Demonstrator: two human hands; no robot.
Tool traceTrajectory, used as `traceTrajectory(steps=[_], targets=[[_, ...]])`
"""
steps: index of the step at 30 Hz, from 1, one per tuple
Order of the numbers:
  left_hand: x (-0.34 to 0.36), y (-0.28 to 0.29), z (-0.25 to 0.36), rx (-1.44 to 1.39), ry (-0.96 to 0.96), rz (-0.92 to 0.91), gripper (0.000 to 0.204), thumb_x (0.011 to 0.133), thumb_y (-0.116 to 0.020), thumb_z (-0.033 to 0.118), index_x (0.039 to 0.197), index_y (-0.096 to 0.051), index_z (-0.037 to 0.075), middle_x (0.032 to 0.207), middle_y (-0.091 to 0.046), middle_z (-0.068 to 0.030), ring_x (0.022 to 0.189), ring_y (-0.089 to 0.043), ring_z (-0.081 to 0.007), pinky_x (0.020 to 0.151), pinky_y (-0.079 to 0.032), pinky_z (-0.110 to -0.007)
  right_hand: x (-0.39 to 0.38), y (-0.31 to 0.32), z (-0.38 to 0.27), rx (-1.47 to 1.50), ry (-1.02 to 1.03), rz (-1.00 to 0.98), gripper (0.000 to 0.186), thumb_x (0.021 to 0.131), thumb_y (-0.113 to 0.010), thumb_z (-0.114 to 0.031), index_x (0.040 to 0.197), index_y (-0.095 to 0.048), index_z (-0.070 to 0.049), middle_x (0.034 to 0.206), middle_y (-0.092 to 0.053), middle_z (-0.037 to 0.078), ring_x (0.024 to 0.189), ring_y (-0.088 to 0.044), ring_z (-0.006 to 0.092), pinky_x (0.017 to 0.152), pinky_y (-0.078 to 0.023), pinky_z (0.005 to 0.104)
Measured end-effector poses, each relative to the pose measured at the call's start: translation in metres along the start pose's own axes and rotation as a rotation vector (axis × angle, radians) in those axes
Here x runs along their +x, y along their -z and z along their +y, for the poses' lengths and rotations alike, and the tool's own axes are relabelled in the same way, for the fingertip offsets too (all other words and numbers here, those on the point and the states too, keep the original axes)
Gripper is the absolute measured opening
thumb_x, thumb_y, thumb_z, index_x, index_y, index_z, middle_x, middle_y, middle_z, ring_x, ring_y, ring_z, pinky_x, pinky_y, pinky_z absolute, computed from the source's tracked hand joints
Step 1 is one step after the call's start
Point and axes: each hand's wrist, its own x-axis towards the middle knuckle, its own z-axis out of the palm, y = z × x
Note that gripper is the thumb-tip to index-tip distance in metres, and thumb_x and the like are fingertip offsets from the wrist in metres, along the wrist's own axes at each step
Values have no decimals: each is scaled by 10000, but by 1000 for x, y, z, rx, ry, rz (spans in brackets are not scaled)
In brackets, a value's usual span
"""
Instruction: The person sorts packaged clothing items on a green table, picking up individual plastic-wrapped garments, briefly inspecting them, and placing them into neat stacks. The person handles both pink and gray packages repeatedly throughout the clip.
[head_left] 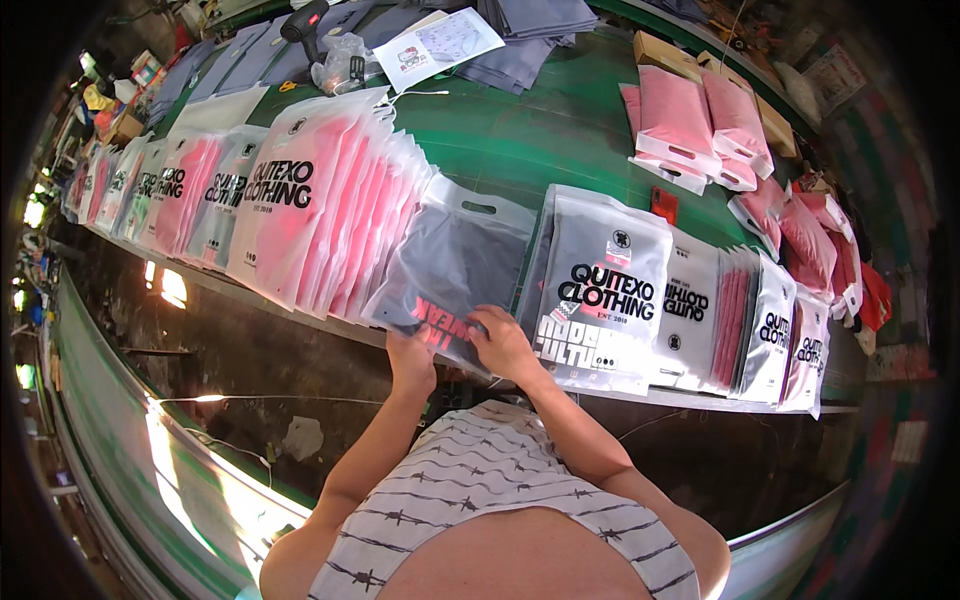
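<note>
- On the dark bag [455,240], the right hand [500,338] pinches narrowly.
- At its near edge: left hand [410,360], grip hidden, can't tell.
- Left of it: pink bags [325,195].

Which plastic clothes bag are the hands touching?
The clear plastic bag of dark clothing with reddish lettering, right of the pink-filled bags. Only its lower part has the left hand and right hand on it.

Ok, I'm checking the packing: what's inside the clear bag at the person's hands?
Inside the clear bag, dark fabric with red and pale lettering shows through. The right hand covers part of the bag's front; the fabric's underside can't be seen.
</note>
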Motion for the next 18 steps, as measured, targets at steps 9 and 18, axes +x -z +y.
traceTrajectory(steps=[9, 18], targets=[[24, 60, -39, -102, 472, 120, 345, 982, -421, -95, 1318, -491, -62, 1323, -569, -204, 1199, -604, -341, 1056, -491, -528, 112, -99, 17, -588, -7, -16, 643, 1045, -436, -431, 1482, -416, 40, 1616, -313, 216, 1502, -273, 410, 1187, -254, 618], [21, 75, -37, -176, 481, 108, 394, 962, -402, -139, 1331, -503, -46, 1311, -571, -191, 1179, -618, -332, 1036, -520, -517, 174, -98, 13, -745, -94, -122, 758, 1065, -244, -553, 1606, -221, -22, 1710, -124, 109, 1573, -108, 313, 1233, -101, 621]])
